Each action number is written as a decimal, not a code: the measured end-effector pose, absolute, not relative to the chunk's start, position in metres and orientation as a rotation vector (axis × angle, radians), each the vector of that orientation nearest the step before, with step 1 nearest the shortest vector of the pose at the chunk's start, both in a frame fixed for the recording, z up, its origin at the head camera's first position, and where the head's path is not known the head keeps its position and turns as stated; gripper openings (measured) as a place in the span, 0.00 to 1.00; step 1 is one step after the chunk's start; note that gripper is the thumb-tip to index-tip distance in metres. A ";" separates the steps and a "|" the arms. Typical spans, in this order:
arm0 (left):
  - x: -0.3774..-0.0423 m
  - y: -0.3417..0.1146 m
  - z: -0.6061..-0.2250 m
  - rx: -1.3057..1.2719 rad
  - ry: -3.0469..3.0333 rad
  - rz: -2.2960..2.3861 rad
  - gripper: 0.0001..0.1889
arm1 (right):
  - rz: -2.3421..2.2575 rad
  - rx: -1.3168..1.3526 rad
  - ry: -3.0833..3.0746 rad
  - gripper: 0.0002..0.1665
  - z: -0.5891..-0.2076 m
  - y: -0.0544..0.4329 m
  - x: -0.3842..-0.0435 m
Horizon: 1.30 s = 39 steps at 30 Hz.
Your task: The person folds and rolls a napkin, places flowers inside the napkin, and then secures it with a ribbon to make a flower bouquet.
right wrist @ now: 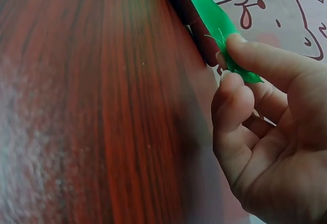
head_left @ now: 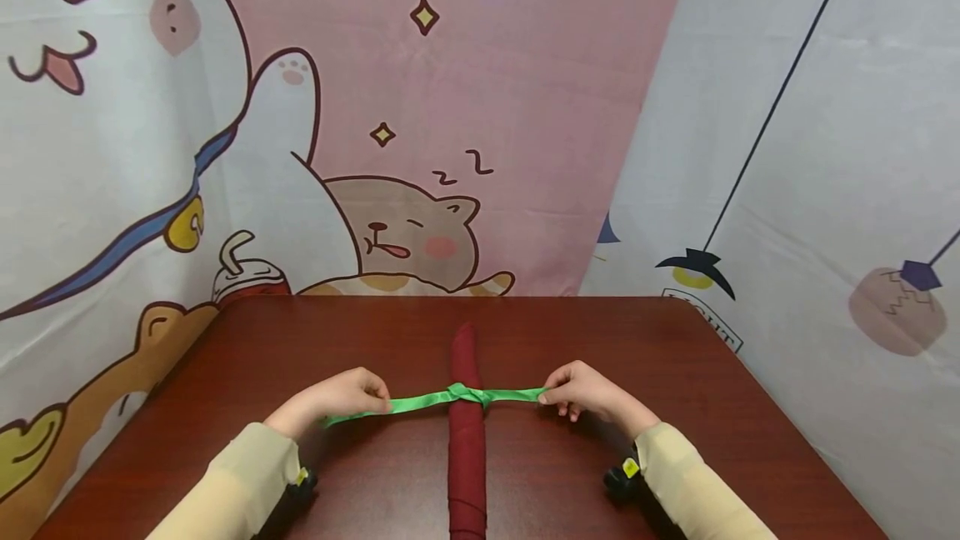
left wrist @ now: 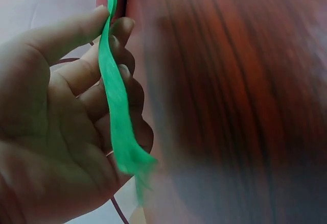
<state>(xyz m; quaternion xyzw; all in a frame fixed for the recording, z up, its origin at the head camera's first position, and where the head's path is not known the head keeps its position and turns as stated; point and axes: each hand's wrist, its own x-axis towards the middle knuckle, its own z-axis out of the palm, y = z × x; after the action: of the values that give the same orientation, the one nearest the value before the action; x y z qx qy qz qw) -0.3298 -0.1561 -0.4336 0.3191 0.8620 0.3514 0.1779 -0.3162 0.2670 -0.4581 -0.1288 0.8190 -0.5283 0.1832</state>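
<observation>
A long dark-red cloth-covered roll [head_left: 467, 448] lies lengthwise down the middle of the table. Across it runs a green ribbon [head_left: 423, 401], crossed in a knot [head_left: 467, 392] on top of the roll. My left hand [head_left: 348, 400] pinches the ribbon's left part between thumb and forefinger; in the left wrist view its frayed tail [left wrist: 125, 152] hangs past the fingers over the palm. My right hand [head_left: 581, 394] pinches the ribbon close to its right end [right wrist: 245, 74], with loose threads showing there. Between the two hands the ribbon stretches nearly straight.
The reddish-brown wooden table [head_left: 600, 340] has its far edge against a cartoon-printed cloth backdrop [head_left: 525, 107]. More printed cloth [head_left: 825, 190] hangs along the right side. A dark wrist device [head_left: 621, 482] sits under the right sleeve.
</observation>
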 end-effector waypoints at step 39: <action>-0.336 -0.194 -0.429 0.812 2.438 1.034 0.12 | -1.497 -0.394 2.246 0.17 -0.456 0.281 -0.313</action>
<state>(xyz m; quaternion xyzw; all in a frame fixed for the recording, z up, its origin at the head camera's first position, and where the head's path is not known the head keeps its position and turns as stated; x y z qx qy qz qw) -0.3362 -0.1940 -0.4292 0.2880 0.8651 0.3669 0.1847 -0.3133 0.2814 -0.4562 -0.1414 0.8059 -0.5370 0.2053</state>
